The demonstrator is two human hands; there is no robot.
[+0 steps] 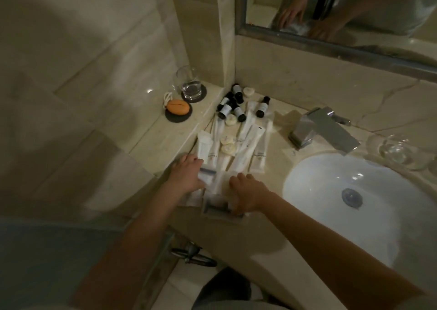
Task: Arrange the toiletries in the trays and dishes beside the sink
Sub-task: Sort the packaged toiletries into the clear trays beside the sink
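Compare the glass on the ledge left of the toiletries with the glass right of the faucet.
The ledge glass stands upright on a dark coaster and holds water; the glass right of the faucet sits directly on the counter, looking wider and empty. Both are clear glass.

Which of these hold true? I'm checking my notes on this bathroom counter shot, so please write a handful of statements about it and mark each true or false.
1. The orange soap sits on a dark round dish on the ledge. True.
2. The glass on the ledge lies tipped on its side. False: it stands upright on a dark coaster.
3. The small dark bottles are clustered at the back corner of the counter. True.
4. The right hand is holding the faucet. False: it rests near the counter's front edge, by a small grey tray.
5. The left hand is down among the white tubes and packets. True.
6. The sink basin is full of toiletries. False: none lie in it.
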